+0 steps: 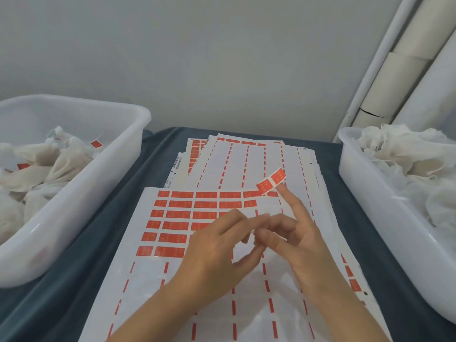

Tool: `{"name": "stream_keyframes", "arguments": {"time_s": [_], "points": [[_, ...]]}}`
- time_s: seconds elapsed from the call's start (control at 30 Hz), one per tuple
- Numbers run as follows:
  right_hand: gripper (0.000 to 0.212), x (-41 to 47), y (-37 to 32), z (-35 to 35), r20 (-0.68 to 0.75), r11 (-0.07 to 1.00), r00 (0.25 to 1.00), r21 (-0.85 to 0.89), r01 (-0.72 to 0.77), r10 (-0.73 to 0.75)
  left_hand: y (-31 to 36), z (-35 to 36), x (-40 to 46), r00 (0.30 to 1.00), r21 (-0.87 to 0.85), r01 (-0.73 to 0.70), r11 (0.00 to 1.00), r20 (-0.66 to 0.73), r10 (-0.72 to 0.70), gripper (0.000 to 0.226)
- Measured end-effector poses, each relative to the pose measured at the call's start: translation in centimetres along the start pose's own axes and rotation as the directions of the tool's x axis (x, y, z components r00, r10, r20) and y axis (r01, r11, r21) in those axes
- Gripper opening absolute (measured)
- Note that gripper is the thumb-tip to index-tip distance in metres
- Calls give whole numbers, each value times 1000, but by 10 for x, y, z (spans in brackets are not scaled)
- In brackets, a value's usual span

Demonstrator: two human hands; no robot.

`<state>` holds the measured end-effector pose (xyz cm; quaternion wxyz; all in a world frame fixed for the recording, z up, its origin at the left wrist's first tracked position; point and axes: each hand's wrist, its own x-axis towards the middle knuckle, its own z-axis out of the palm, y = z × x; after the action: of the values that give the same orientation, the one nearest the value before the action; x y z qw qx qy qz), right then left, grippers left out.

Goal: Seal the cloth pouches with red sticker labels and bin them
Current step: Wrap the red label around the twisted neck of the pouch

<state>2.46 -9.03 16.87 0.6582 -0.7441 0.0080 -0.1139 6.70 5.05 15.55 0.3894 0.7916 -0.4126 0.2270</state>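
Hands meet over the near sticker sheet in the middle of the table. The right hand has its forefinger stretched up and away, and a red sticker label clings to that fingertip, lifted clear of the sheet; its other fingers curl loosely inward. The left hand curls its fingers toward the right hand's bent fingers, thumb and forefinger close together; whether they pinch anything between them cannot be told.

Two white plastic bins stand on the dark blue table cover. The left bin holds cloth pouches already bearing red labels, three of which show. The right bin is heaped with pale pouches showing no labels.

The near sheet carries six rows of red labels, partly used on the right side. Several more sheets lie fanned beneath and beyond it, mostly stripped to red dashes. Pale tubes lean against the wall at far right.
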Motion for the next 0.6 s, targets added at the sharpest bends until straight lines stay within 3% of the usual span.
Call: {"name": "stream_keyframes", "arguments": {"time_s": [0.17, 0.3, 0.47, 0.6], "points": [[62, 3, -1, -8, -145, 999, 989, -17, 36, -39, 1, -10, 7, 930, -226, 349, 909, 204, -307, 22], [60, 3, -1, -10, -169, 998, 984, -51, 43, -51, -3, -11, 11, 889, -317, 453, 833, 225, -398, 25], [49, 3, -1, -7, -196, 995, 981, -94, -15, -4, -8, -14, 13, 760, -480, 642, 598, 294, -580, 17], [33, 0, -8, -16, -269, 998, 963, -51, -40, 25, -9, -15, 14, 736, -469, 667, 579, 291, -612, 13]]}}
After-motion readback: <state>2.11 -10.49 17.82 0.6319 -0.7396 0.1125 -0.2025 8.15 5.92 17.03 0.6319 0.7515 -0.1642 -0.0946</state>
